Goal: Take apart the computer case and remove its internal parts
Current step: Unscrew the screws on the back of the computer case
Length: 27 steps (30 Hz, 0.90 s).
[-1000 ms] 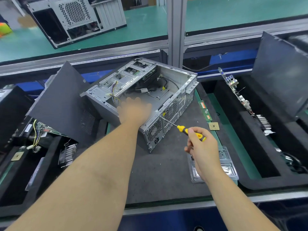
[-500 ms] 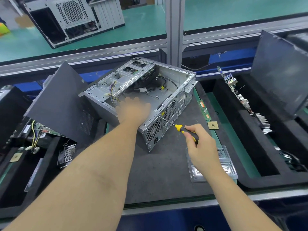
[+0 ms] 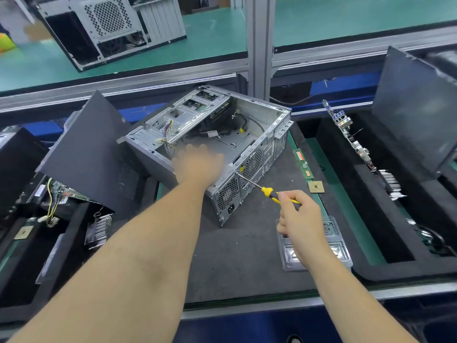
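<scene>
Both forearms are bare, with no sleeves, watch or bracelet in view. The left hand (image 3: 197, 164) and right hand (image 3: 300, 224) are ungloved, without rings.

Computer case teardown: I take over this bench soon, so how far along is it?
Done: the computer case lies open, motherboard bay bare; a CPU chip and memory stick lie beside it. In hand: left hand steadies the case, right hand holds a screwdriver against the rear panel. Left: power supply, cables, drives.

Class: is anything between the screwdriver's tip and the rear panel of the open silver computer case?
Nothing visible: the right hand holds the yellow-handled screwdriver, whose tip already meets the rear panel of the silver computer case. The left hand rests on the case's edge.
</scene>
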Tool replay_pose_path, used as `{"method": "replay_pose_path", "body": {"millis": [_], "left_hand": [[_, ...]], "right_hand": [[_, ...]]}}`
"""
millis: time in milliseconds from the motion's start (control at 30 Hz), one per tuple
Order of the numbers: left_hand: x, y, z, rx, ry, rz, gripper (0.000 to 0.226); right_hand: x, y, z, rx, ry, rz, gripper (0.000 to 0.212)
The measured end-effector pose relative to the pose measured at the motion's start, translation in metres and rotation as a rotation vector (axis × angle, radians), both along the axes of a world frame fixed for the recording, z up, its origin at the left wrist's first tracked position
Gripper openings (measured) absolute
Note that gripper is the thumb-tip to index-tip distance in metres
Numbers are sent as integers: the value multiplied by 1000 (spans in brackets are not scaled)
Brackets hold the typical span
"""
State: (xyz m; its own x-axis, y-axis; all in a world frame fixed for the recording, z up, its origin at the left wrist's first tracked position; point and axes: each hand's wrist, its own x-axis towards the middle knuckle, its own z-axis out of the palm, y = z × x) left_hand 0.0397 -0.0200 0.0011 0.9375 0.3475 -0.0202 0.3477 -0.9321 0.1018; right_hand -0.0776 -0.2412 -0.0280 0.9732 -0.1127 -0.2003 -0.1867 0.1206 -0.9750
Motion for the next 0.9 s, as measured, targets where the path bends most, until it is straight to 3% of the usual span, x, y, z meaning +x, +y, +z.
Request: {"method": "replay_pose_path", "body": {"millis": [167, 267, 367, 500, 633, 700, 800, 867, 900], "left_hand": [[0, -2, 1, 2, -8, 4, 57], [-1, -2, 0, 1, -12, -1, 57], [0, 0, 0, -3, -15, -2, 57], [-1, 1, 0, -12, -12, -9, 58], [-1, 1, 0, -24, -26, -9, 57], [-1, 1, 0, -27, -27, -9, 57], [-1, 0, -1, -14, -21, -7, 57], [0, -1, -1, -4, -23, -4, 57], [0, -1, -1, 1, -21, -2, 57]], "right_hand": [[-7, 3, -14, -437, -332, -12, 3], [-11, 3, -18, -714, -590, -19, 11], [-10, 3, -18, -526, -420, -6, 6], [-6, 0, -9, -157, -119, -23, 22], [-8, 5, 3, 182, 40, -130, 7], [-6, 6, 3, 335, 186, -97, 10], [-4, 6, 3, 363, 335, -19, 24], [-3, 6, 0, 266, 254, -17, 28], [-4, 6, -3, 123, 159, -25, 25]]}}
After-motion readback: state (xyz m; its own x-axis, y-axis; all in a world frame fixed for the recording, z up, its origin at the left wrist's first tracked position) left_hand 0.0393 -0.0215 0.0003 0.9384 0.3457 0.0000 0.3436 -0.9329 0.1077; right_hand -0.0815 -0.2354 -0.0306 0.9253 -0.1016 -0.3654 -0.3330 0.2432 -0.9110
